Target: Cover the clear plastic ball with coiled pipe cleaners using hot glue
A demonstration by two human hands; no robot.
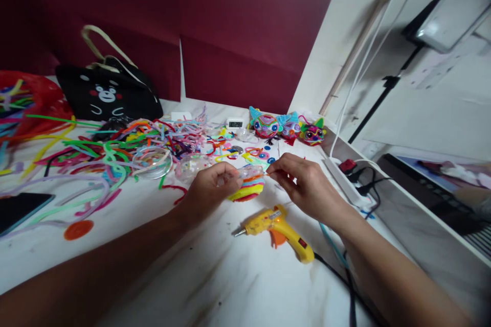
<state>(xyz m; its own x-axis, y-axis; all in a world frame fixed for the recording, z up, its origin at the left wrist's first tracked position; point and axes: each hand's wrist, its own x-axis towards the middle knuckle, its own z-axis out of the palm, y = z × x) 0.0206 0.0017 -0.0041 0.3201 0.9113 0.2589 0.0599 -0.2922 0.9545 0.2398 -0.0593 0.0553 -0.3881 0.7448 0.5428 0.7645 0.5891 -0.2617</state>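
- Hands: two; left hand (215, 182), right hand (303, 176).
- Striped ball (247, 191): one.
- Orange strand (256, 178) on it: one.
- Glue gun (282, 230): one.
- Animal faces (265, 125): three, in a row.
- Clock (235, 123): one.
- Black bag (109, 94): one.
- Red bag (44, 97): one, partly out of frame.
- Dark device (23, 209): one, cut off at the left edge.
- Orange disc (79, 230): one.
- Blue discs (267, 147): at least three.
- Power strip (349, 184): one.
- Stand (391, 82): one.
- Pipe cleaners (111, 156): dozens, too tangled for an exact count.
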